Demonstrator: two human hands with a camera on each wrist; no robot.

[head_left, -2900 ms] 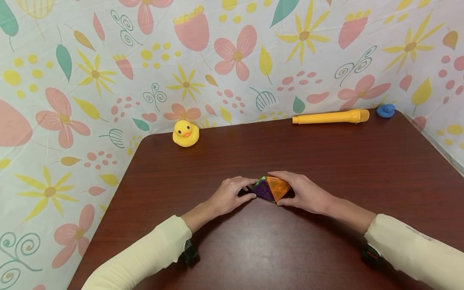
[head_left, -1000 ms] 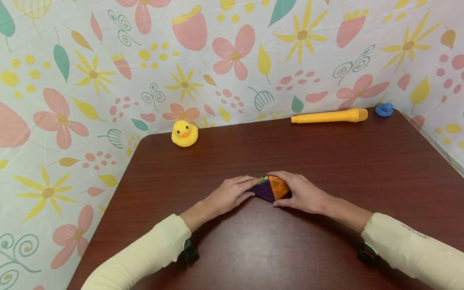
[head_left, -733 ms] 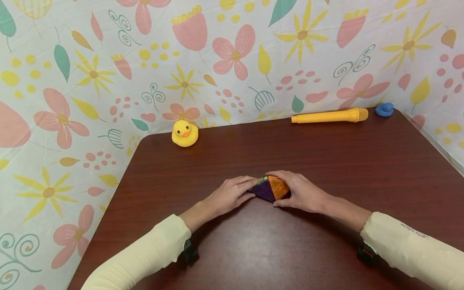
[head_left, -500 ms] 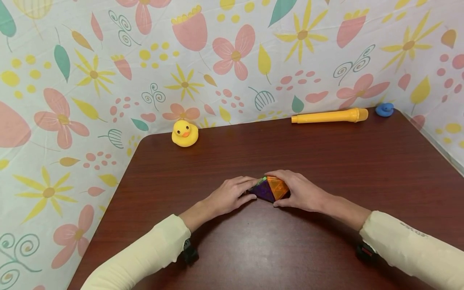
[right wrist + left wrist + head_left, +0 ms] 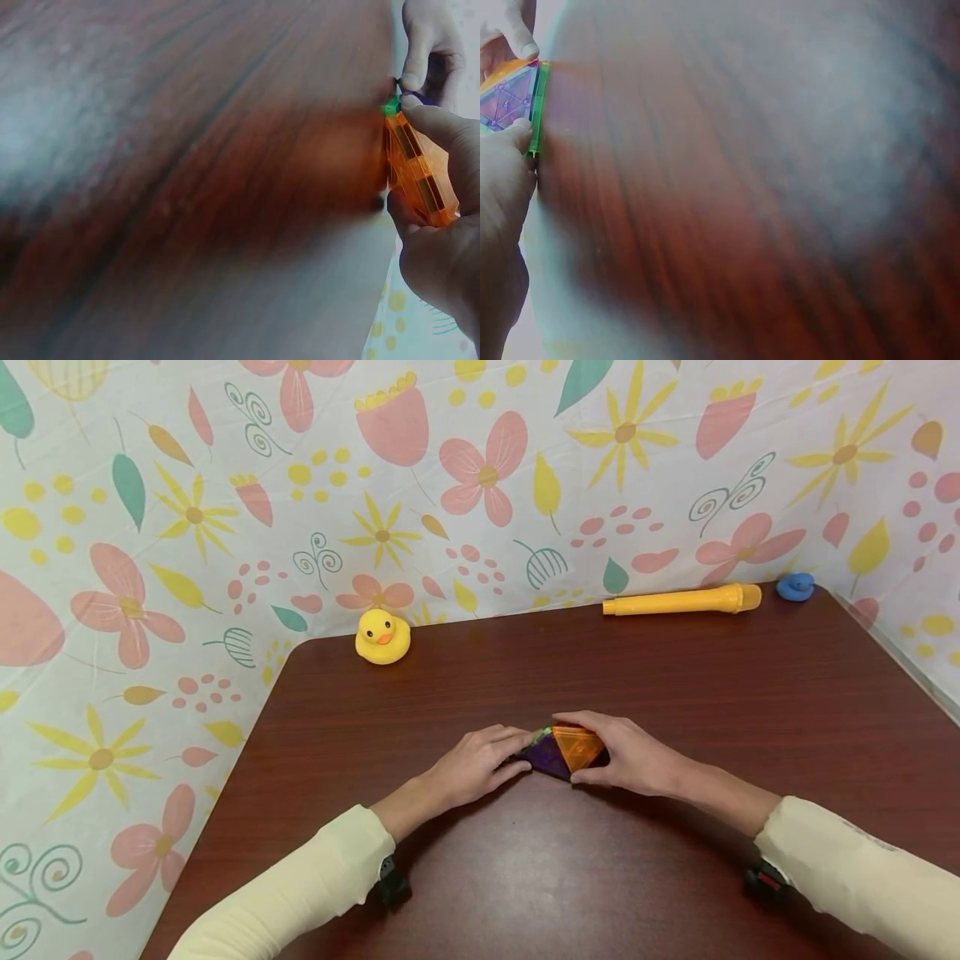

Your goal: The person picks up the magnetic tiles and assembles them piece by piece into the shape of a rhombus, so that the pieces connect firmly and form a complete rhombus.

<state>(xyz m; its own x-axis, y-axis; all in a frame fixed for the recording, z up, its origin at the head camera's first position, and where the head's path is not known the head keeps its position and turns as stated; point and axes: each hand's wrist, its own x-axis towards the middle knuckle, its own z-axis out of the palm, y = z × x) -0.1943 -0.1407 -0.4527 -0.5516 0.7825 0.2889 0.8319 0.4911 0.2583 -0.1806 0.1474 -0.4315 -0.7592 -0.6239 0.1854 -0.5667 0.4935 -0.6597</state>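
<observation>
A small peaked cluster of translucent magnetic tiles stands on the table in the head view. Its purple triangular tile (image 5: 547, 758) is on the left, its orange triangular tile (image 5: 577, 748) on the right, and a green tile edge (image 5: 540, 105) shows along the base in the left wrist view. My left hand (image 5: 474, 764) holds the purple side, thumb at the near edge and fingers over the far side. With thumb and fingers, my right hand (image 5: 637, 756) grips the orange tile from the right; the right wrist view shows this orange tile (image 5: 420, 176) between them. Fingers partly cover the far faces.
At the back of the brown table (image 5: 480, 677) sit a yellow rubber duck (image 5: 383, 637), a yellow toy microphone (image 5: 682, 601) and a small blue duck (image 5: 796, 587). A floral cloth (image 5: 487, 477) hangs right behind the table edge.
My right hand has shifted slightly to the right over the last half second, and the orange tile shows a bit wider. The left hand stays nearly still on the purple tile.
</observation>
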